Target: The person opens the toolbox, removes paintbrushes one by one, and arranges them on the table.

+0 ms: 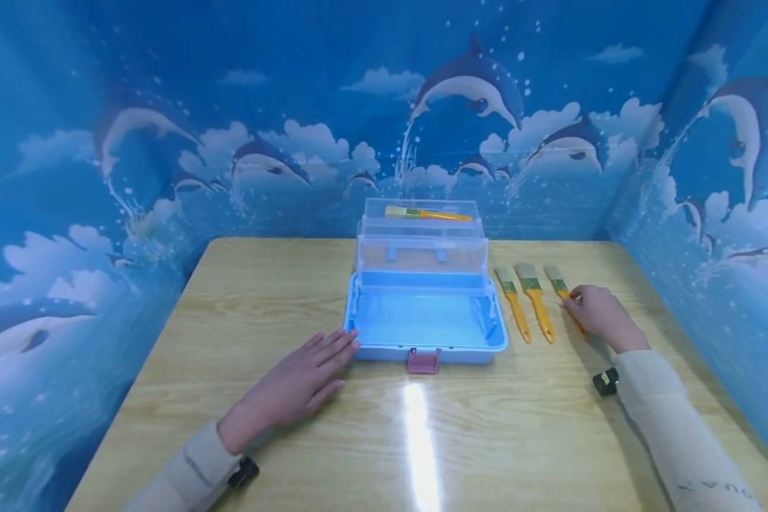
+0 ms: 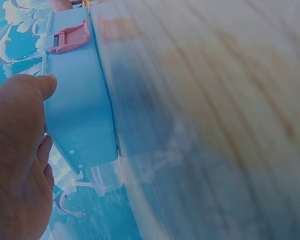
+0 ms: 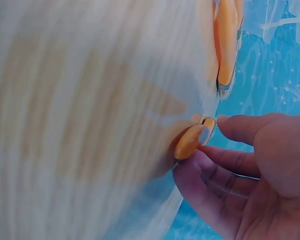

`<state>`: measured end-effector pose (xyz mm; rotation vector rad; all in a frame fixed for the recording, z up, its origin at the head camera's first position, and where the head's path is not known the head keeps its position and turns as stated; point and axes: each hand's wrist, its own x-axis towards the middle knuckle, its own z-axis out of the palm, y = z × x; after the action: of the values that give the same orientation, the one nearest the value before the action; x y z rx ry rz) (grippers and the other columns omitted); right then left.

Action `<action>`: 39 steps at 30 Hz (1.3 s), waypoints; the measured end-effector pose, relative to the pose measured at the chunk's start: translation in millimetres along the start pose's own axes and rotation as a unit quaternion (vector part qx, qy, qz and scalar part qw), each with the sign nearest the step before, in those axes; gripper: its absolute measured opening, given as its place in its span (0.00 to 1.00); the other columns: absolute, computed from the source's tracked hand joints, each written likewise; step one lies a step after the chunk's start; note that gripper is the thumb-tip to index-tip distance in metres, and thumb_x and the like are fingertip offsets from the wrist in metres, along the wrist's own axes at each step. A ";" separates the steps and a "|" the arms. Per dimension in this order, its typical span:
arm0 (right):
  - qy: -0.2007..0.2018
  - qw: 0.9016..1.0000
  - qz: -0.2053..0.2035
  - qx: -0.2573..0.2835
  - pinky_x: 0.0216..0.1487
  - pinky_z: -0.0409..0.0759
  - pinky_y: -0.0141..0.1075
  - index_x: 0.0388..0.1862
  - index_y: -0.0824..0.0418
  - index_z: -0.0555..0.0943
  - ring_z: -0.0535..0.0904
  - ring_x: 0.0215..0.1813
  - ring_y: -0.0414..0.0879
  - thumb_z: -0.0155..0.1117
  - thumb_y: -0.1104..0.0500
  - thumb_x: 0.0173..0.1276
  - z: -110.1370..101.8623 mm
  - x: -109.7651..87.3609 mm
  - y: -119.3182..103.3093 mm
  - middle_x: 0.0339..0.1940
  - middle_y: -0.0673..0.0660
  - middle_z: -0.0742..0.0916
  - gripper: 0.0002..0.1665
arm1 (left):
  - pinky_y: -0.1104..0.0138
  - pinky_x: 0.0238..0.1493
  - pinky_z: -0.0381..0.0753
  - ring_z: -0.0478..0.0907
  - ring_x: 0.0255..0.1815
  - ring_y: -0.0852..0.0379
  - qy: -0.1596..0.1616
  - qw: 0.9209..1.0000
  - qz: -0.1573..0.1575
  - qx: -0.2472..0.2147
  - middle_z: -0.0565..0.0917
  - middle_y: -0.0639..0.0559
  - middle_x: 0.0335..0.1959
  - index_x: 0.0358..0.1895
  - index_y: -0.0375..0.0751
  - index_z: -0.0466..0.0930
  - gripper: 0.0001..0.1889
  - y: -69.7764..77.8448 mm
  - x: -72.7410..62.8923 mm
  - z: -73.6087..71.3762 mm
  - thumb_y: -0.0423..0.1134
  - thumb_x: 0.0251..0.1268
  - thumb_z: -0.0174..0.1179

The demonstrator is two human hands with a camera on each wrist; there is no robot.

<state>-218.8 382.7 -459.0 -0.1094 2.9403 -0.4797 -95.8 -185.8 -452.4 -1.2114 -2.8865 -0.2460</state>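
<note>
A blue plastic box (image 1: 422, 320) stands with its clear lid and tier raised at the back. Its pink latch (image 1: 423, 361) hangs at the front. My left hand (image 1: 297, 380) has its fingers extended, with the fingertips at the box's front left corner. To the right of the box lie two paintbrushes with orange handles, a narrower paintbrush (image 1: 515, 310) and a wider one (image 1: 538, 308). Beyond them, my right hand (image 1: 604, 316) pinches the orange handle of the rightmost paintbrush (image 1: 555, 279) between thumb and fingers. That handle (image 3: 190, 142) also shows in the right wrist view.
Another paintbrush (image 1: 441, 215) lies up on the raised clear lid (image 1: 416, 206). The wooden table (image 1: 275, 284) reflects a bright strip of light in front of the box. A curtain (image 1: 333, 85) printed with dolphins encloses the back and sides.
</note>
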 end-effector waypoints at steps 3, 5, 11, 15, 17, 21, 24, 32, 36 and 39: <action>-0.002 1.000 0.000 0.000 0.42 0.83 0.59 0.59 0.84 0.73 0.84 0.35 0.57 0.49 0.53 0.81 -2.7 -1.6 0.8 0.40 0.74 0.86 0.31 | 0.50 0.83 0.50 0.48 0.84 0.51 0.000 1.000 0.001 0.002 0.48 0.52 0.84 0.82 0.48 0.48 0.34 0.0 0.0 -0.7 0.50 0.81 0.49; -0.005 1.000 0.000 0.002 0.45 0.83 0.62 0.62 0.84 0.71 0.84 0.38 0.61 0.47 0.52 0.82 -4.7 -3.4 1.1 0.43 0.76 0.85 0.32 | 0.51 0.83 0.49 0.47 0.84 0.51 -0.001 1.000 0.001 -0.001 0.47 0.52 0.84 0.83 0.48 0.47 0.34 0.1 0.1 -1.1 0.50 0.81 0.49; -0.009 1.000 0.005 0.011 0.45 0.83 0.61 0.67 0.85 0.65 0.84 0.42 0.64 0.46 0.53 0.82 -7.6 -7.0 1.4 0.49 0.80 0.83 0.34 | 0.51 0.83 0.49 0.47 0.84 0.52 -0.003 1.000 0.000 0.002 0.48 0.52 0.84 0.82 0.48 0.47 0.34 0.4 0.6 -1.8 0.51 0.81 0.48; -0.003 1.000 0.008 0.017 0.48 0.82 0.64 0.69 0.84 0.63 0.81 0.49 0.71 0.47 0.54 0.81 -10.4 -6.9 -2.9 0.54 0.83 0.80 0.34 | 0.51 0.83 0.49 0.47 0.84 0.52 -0.003 1.000 -0.001 0.005 0.48 0.52 0.84 0.82 0.47 0.48 0.34 -0.2 0.9 -1.4 0.51 0.82 0.47; 0.001 1.000 0.004 0.016 0.52 0.80 0.66 0.70 0.84 0.63 0.78 0.54 0.75 0.47 0.55 0.81 -12.3 -6.5 -6.7 0.57 0.85 0.78 0.34 | 0.51 0.83 0.49 0.47 0.84 0.52 0.000 1.000 0.000 0.005 0.48 0.52 0.84 0.82 0.47 0.48 0.33 -0.2 0.9 -1.4 0.50 0.82 0.47; 0.000 1.000 -0.003 0.013 0.56 0.77 0.69 0.71 0.83 0.62 0.75 0.57 0.78 0.48 0.55 0.81 -18.9 -7.5 -22.4 0.59 0.86 0.75 0.34 | 0.51 0.83 0.50 0.49 0.84 0.51 0.007 1.000 0.003 0.009 0.49 0.52 0.84 0.82 0.47 0.50 0.33 -0.3 0.6 -1.0 0.50 0.82 0.48; -0.011 1.000 -0.008 0.009 0.57 0.77 0.68 0.71 0.82 0.62 0.75 0.59 0.78 0.49 0.54 0.82 -25.7 -9.9 -40.3 0.61 0.85 0.75 0.34 | 0.51 0.83 0.51 0.50 0.83 0.51 0.011 1.000 0.007 0.015 0.50 0.51 0.84 0.82 0.47 0.50 0.33 -0.8 0.4 -0.3 0.49 0.82 0.48; -0.028 0.998 -0.051 -0.005 0.57 0.79 0.66 0.72 0.81 0.62 0.76 0.61 0.75 0.50 0.56 0.82 -43.0 -14.1 -94.5 0.63 0.83 0.75 0.33 | 0.51 0.83 0.51 0.48 0.84 0.52 0.009 1.000 0.011 0.020 0.50 0.52 0.84 0.82 0.47 0.49 0.33 -1.8 -0.6 0.2 0.49 0.82 0.47; -0.024 0.997 -0.066 -0.010 0.58 0.78 0.66 0.72 0.79 0.64 0.76 0.62 0.74 0.50 0.54 0.82 -51.6 -12.3 -123.3 0.64 0.81 0.76 0.33 | 0.51 0.83 0.50 0.48 0.84 0.51 0.008 1.000 0.008 0.011 0.50 0.51 0.84 0.82 0.46 0.50 0.32 -1.3 -0.6 -1.4 0.48 0.82 0.48; -0.011 0.997 -0.079 -0.018 0.58 0.79 0.65 0.73 0.76 0.66 0.77 0.61 0.71 0.52 0.53 0.81 -56.3 -9.2 -142.9 0.65 0.78 0.78 0.33 | 0.51 0.83 0.50 0.48 0.84 0.51 0.007 1.000 0.007 0.006 0.50 0.51 0.84 0.82 0.46 0.50 0.32 -0.6 -0.9 -1.8 0.48 0.82 0.48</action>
<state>-212.7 265.9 -359.2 -0.3511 2.9319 -0.4440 -95.7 -187.1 -450.7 -1.2215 -2.8635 -0.2349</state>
